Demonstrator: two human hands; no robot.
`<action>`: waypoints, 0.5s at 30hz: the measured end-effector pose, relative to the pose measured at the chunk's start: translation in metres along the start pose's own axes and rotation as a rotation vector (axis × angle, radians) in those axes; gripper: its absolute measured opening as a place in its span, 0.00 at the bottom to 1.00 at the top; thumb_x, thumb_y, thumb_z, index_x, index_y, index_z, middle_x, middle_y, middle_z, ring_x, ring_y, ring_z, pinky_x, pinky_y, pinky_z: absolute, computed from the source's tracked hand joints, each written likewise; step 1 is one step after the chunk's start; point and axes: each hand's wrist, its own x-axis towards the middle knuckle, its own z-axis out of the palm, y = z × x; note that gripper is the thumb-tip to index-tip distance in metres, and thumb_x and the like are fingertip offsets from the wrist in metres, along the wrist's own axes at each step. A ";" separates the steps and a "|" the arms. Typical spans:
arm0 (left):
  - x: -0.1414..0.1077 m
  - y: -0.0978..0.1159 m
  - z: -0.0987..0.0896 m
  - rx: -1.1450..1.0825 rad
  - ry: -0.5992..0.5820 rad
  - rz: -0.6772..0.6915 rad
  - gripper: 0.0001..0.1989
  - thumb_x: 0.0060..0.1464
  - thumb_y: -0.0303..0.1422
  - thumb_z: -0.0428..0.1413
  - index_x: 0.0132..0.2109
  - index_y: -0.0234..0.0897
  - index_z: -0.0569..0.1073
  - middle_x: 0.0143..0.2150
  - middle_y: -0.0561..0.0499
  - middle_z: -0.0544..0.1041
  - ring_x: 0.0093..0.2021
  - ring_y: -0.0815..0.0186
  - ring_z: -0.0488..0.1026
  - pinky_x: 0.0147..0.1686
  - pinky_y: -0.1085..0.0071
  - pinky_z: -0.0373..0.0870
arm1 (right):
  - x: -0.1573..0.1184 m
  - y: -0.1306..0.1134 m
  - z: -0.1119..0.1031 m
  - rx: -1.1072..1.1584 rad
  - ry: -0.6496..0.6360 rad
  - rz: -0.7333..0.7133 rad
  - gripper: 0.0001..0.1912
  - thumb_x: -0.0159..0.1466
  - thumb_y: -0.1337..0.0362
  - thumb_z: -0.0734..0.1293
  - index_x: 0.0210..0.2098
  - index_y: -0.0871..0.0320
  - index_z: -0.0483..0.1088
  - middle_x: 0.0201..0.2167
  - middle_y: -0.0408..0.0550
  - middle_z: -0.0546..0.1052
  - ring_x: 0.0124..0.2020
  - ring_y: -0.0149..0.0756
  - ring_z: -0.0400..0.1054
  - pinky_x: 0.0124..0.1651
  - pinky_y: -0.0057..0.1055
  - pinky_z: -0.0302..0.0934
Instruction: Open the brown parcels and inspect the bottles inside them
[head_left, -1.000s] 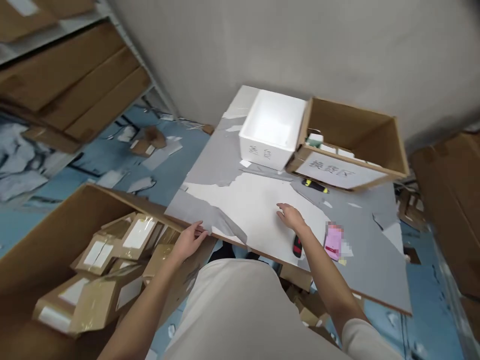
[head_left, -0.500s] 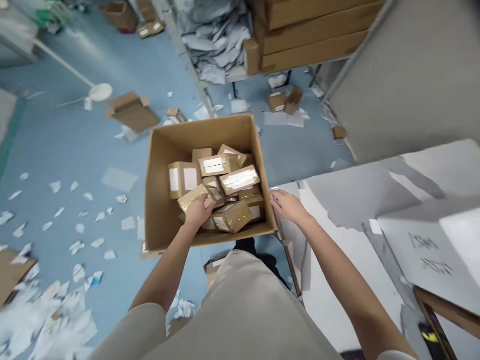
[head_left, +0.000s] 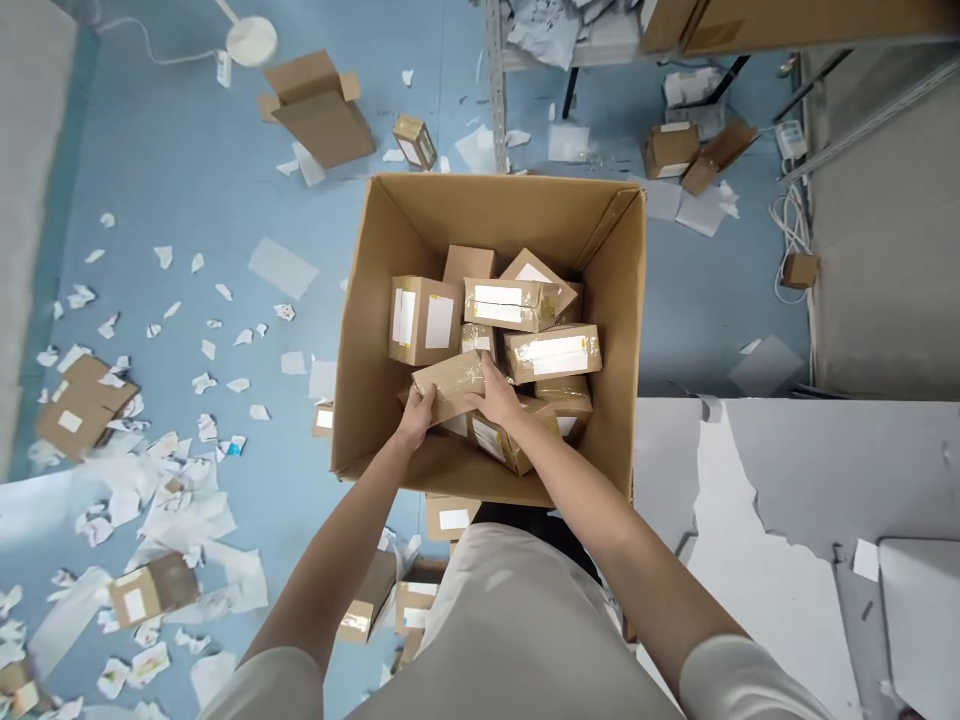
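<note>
Inside a large open cardboard box point(head_left: 491, 210), my left hand point(head_left: 417, 415) and my right hand point(head_left: 495, 390) hold a small taped carton point(head_left: 452, 387) between them, one at each end. Several other small cartons lie heaped around it. A carton with two white labels point(head_left: 425, 320) stands at the left of the heap. Behind the held one lies a taped carton with a white label point(head_left: 504, 303), and to its right is another labelled carton point(head_left: 553, 352). My right forearm partly covers a carton point(head_left: 517, 440) near the front.
A white-covered table point(head_left: 765, 550) adjoins the big box on the right. An open carton point(head_left: 322, 110), paper scraps point(head_left: 172, 500) and a flattened carton point(head_left: 86, 405) lie on the blue floor. A metal shelf post point(head_left: 496, 90) rises beyond the box.
My right hand has moved from the big box's right edge into it and onto the small carton. My left hand has kept its hold. The view has shifted, placing the box further right.
</note>
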 end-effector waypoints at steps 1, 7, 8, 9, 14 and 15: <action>-0.001 -0.001 0.000 0.033 0.061 0.055 0.27 0.58 0.46 0.49 0.60 0.40 0.59 0.58 0.42 0.69 0.55 0.58 0.69 0.55 0.57 0.66 | -0.005 -0.002 0.007 0.013 0.025 0.007 0.50 0.58 0.61 0.69 0.69 0.54 0.35 0.68 0.54 0.49 0.68 0.49 0.42 0.68 0.49 0.40; -0.020 0.021 0.010 0.527 0.354 0.221 0.45 0.52 0.47 0.55 0.68 0.30 0.44 0.70 0.33 0.44 0.69 0.49 0.41 0.65 0.52 0.42 | -0.040 -0.020 0.045 0.094 0.002 0.086 0.49 0.59 0.55 0.67 0.69 0.53 0.34 0.70 0.54 0.39 0.70 0.51 0.32 0.66 0.53 0.41; -0.023 0.026 0.014 0.605 0.318 0.187 0.52 0.48 0.49 0.58 0.68 0.31 0.40 0.70 0.33 0.38 0.70 0.46 0.35 0.65 0.48 0.40 | -0.044 -0.024 0.050 0.105 -0.015 0.097 0.50 0.58 0.55 0.68 0.69 0.55 0.34 0.70 0.56 0.37 0.70 0.52 0.30 0.66 0.53 0.41; -0.024 0.031 0.018 0.667 0.294 0.139 0.57 0.43 0.49 0.61 0.69 0.32 0.38 0.71 0.32 0.35 0.69 0.43 0.32 0.63 0.43 0.38 | -0.046 -0.026 0.053 0.122 -0.039 0.081 0.51 0.56 0.56 0.69 0.69 0.56 0.36 0.70 0.57 0.36 0.70 0.52 0.30 0.67 0.52 0.41; -0.005 0.024 -0.003 0.587 0.303 0.102 0.59 0.40 0.46 0.64 0.69 0.33 0.39 0.70 0.33 0.38 0.70 0.44 0.33 0.64 0.45 0.38 | -0.031 -0.007 0.030 0.248 0.010 0.073 0.30 0.60 0.60 0.64 0.61 0.55 0.60 0.61 0.53 0.63 0.64 0.42 0.54 0.66 0.41 0.47; 0.000 0.017 -0.015 0.490 0.275 0.120 0.56 0.41 0.45 0.64 0.69 0.33 0.42 0.70 0.34 0.43 0.70 0.46 0.37 0.65 0.49 0.41 | -0.024 0.001 0.022 0.244 0.079 0.151 0.29 0.60 0.59 0.65 0.60 0.55 0.62 0.59 0.52 0.65 0.63 0.43 0.55 0.66 0.42 0.45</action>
